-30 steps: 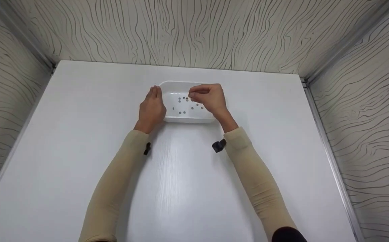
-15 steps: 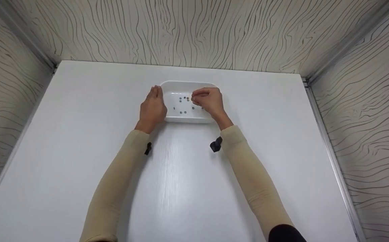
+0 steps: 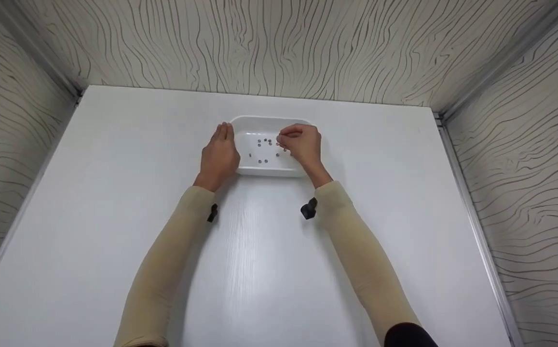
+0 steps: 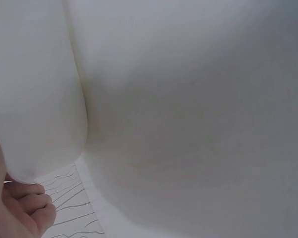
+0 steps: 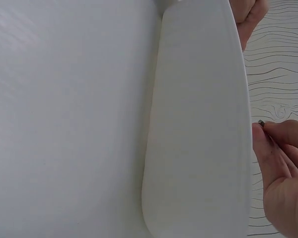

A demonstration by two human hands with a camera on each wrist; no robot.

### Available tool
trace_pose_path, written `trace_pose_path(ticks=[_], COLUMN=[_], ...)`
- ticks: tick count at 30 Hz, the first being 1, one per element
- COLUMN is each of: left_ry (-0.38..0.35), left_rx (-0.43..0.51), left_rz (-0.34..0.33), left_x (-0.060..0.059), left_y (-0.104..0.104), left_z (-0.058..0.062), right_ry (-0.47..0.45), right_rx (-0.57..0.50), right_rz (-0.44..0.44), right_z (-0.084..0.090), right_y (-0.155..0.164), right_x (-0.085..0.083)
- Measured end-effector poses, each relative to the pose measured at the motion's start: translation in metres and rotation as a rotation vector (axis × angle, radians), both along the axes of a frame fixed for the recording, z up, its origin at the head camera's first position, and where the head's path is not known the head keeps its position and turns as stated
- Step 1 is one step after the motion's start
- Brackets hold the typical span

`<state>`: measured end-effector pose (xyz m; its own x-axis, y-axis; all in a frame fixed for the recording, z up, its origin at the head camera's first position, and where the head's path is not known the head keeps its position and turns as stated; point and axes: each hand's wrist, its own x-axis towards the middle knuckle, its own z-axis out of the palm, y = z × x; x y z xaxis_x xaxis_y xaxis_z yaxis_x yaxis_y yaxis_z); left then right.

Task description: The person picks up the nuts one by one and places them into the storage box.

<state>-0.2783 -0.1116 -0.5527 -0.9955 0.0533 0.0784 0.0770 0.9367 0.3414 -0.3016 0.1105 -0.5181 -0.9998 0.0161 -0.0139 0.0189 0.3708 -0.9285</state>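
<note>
A white rectangular tray (image 3: pixel 274 172) with rounded corners stands on the white table. Several small metal nuts (image 3: pixel 263 161) lie scattered on its floor. At the tray's left side, my left hand (image 3: pixel 219 156) holds the wall; its fingers (image 4: pixel 32 203) bend near the rim in the left wrist view. My right hand (image 3: pixel 304 144) is over the tray's right half, thumb and forefinger pinched together. In the right wrist view, a small dark metal nut (image 5: pixel 261 123) shows between those fingertips. The right hand hides part of the tray's right side.
The white table (image 3: pixel 264 270) reaches a patterned back wall (image 3: pixel 269 48), with patterned panels and metal edge strips at both sides. A black wrist camera (image 3: pixel 309 208) hangs beside the right sleeve, and another dark mount (image 3: pixel 212 213) is on the left sleeve.
My right hand has shifted slightly right and down over the tray, its thumb and forefinger staying together. The left hand stays at the tray's left side.
</note>
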Motion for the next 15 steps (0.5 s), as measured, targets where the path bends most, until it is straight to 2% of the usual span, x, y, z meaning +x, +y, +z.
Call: trace_pose_path(ticks=[12, 15], left_ry=[-0.01, -0.009], left_rx=[0.017, 0.012], left_rz=[0.001, -0.002], left_x=[0.0014, 0.0007], left_y=[0.0005, -0.0006], left_z=[0.0013, 0.0018], right_ry=[0.033, 0.065], right_rx=[0.0, 0.022], right_rz=[0.015, 0.019], right_z=[0.0061, 0.0095], right_y=[0.0048, 0.0074], right_x=[0.0044, 0.0061])
